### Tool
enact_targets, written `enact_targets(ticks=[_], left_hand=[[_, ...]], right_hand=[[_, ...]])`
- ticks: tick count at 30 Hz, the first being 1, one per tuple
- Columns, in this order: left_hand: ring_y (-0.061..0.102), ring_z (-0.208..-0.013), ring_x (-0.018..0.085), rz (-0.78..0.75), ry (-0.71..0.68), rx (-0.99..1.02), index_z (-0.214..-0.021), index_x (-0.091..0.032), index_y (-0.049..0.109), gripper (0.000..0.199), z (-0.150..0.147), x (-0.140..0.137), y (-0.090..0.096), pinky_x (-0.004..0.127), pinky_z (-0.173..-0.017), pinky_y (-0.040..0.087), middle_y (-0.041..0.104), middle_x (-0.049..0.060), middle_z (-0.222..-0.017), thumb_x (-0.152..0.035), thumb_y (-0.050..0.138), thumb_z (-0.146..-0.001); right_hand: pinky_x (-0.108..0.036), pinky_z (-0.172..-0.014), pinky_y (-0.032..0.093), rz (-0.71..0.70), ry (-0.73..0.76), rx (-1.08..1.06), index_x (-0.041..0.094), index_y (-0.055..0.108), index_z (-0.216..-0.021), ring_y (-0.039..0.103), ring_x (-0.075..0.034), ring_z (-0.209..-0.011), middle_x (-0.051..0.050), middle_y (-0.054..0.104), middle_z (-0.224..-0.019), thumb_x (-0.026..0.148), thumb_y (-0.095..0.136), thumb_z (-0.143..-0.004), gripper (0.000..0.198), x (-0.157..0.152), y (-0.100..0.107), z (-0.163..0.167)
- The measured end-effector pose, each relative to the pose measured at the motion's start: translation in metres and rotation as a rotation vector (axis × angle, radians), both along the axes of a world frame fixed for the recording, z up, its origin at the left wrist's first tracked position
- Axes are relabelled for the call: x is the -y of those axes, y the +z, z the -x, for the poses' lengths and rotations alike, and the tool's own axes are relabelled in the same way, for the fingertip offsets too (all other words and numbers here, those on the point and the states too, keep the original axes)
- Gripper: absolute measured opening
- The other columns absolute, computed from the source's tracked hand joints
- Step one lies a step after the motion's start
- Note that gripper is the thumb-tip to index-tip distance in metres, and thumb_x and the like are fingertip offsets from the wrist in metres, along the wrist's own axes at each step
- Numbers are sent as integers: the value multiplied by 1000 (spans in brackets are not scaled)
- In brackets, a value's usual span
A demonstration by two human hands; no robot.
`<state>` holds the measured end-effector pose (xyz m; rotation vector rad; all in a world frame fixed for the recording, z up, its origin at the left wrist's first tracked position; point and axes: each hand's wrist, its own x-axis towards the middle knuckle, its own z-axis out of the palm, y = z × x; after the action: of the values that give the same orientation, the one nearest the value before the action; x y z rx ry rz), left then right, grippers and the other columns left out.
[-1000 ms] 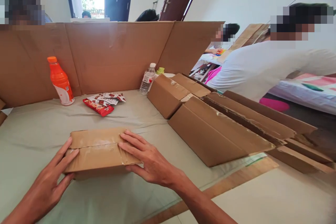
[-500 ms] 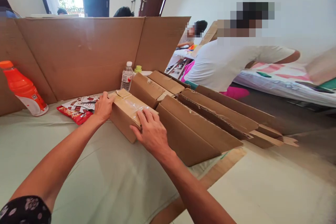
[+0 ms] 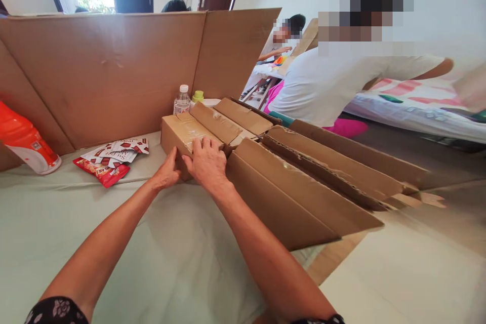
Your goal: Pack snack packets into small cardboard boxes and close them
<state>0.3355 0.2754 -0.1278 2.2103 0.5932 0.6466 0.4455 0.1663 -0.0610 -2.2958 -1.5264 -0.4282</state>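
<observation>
Two outstretched arms, left hand (image 3: 167,174) and right hand (image 3: 207,162) flat, ungripping, against the taped box (image 3: 182,134)

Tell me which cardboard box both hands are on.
The small taped box at the row's left end, beside the packets; left hand, right hand.

head cam, fwd-down, close over table (image 3: 114,243)
</observation>
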Motion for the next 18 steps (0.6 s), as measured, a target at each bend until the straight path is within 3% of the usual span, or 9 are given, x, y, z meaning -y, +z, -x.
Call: enact_targets(ticks=[5,7,10,14,16,18], left_hand=[[57,-130,31,-1,-128,-75,-139,-21,57,45,36,48,-7,57,-107,50,53,13,-148,-38,66,-98],[54,-134,32,-11,-153,-121,-141,-22,56,47,70,78,-9,59,-111,46,51,13,-152,-39,66,-98],[51,-141,33,-18,-131,-197,-146,-23,54,55,141,126,-13,60,-116,42,52,14,-154,-32,70,-94],[53,-142,29,-37,72,-280,-137,-23,65,56,247,180,-8,47,-117,46,62,12,-147,-14,70,-81],[57,-138,27,-73,238,-309,-128,-23,70,47,298,193,0,43,-115,49,67,10,-140,-12,67,-82],[59,-135,26,-130,423,-335,-122,-22,71,35,350,195,13,46,-113,50,70,10,-135,-15,66,-88]], right_hand=[[-55,-97,49,-81,53,5,6,44,-146,42,-43,-139,-33,47,-151,35,60,-95,60,16,-11,1],[-57,-104,44,-185,65,19,4,40,-150,39,-42,-144,-33,41,-156,35,59,-96,65,35,-23,5],[-57,-106,44,-333,136,32,6,43,-150,46,-39,-141,-30,45,-155,36,52,-100,59,72,-57,20],[-53,-89,53,-186,504,-2,18,64,-133,64,-37,-120,-23,62,-141,37,43,-102,42,117,-124,64],[-50,-88,55,-170,701,29,18,67,-129,66,-36,-118,-20,66,-137,33,43,-101,40,131,-151,96],[-49,-91,54,-198,851,48,18,65,-134,66,-35,-121,-19,66,-140,33,45,-100,42,140,-166,128]])
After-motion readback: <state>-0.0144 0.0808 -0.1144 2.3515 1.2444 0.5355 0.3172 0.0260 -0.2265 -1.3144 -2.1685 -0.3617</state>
